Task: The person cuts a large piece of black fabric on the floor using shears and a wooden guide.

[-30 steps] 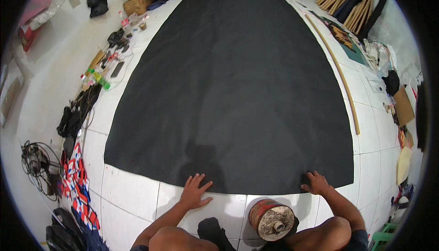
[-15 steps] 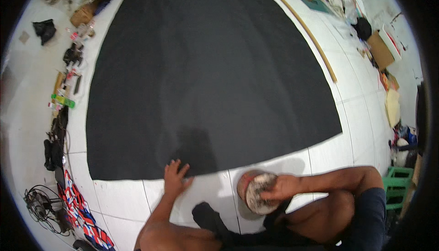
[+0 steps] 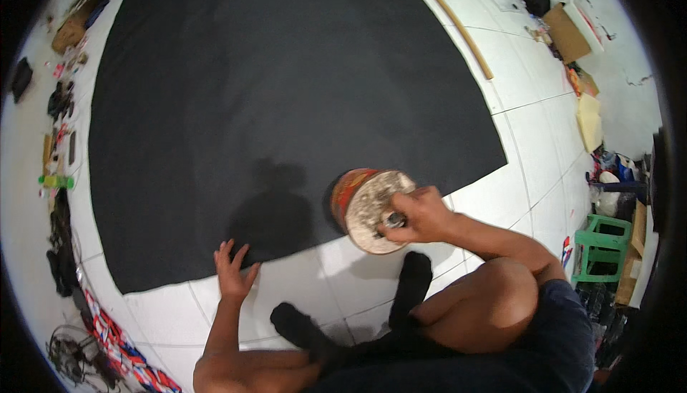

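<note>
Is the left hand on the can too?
No, only the right hand grips the can; the left hand is spread at the edge of the black sheet.

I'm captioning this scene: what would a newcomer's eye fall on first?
Probably the huge dark sheet spread over the white tiled floor. Then, at its near edge, the red-sided can, held by its mottled top in the right hand; the left hand lies at that edge, farther left.
</note>
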{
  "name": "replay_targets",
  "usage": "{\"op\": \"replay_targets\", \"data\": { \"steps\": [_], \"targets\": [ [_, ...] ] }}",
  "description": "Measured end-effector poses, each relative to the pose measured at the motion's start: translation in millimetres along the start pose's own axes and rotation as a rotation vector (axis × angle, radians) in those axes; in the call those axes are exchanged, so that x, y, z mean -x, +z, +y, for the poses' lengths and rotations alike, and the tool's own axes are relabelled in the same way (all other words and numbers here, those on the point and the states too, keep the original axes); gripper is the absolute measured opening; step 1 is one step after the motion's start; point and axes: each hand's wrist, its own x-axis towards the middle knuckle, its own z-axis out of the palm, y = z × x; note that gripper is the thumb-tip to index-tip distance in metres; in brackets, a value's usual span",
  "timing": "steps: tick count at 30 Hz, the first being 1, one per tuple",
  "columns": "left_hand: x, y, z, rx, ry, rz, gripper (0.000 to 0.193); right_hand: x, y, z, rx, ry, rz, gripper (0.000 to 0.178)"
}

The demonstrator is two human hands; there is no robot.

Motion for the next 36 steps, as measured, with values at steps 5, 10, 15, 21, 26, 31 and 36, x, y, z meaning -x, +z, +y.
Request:
{"op": "replay_targets", "data": {
  "steps": [5,10,15,21,26,31,36],
  "targets": [
    [3.6,5.3,3.2,-0.005,-0.019,0.003,0.058,-24.2,14.4,33.2,0.033,0.069,0.015,0.037],
    [-19.0,-30.3,25.1,-0.006,-0.140,-0.282,0.068,-26.6,26.0,26.1,-0.038,0.100,-0.014,0.032],
    [-58.8,-100.1,35.6,-0.346,-0.064,-0.803,0.074,-35.0,-11.3,25.8,-0.275,0.161,-0.386,0.063],
    [-132.2,-226.5,326.9,0.644,-0.300,-0.422,0.035,1.5,-177.2,-71.3,-0.505,0.664,-0.412,0.066],
    [-117.8,-386.6,476.9,0.459,-0.345,-0.612,0.036,125.7,-256.3,-136.7,-0.658,0.741,-0.521,0.043],
    [-107.1,-422.3,486.8,0.263,-0.344,-0.693,0.042,234.6,-415.8,-102.1,-0.559,1.163,-0.513,0.050],
    [-120.8,-431.5,462.7,0.081,-0.516,-0.842,0.047,306.5,-548.7,-24.9,-0.281,1.593,-0.087,0.041]
  ]
}}
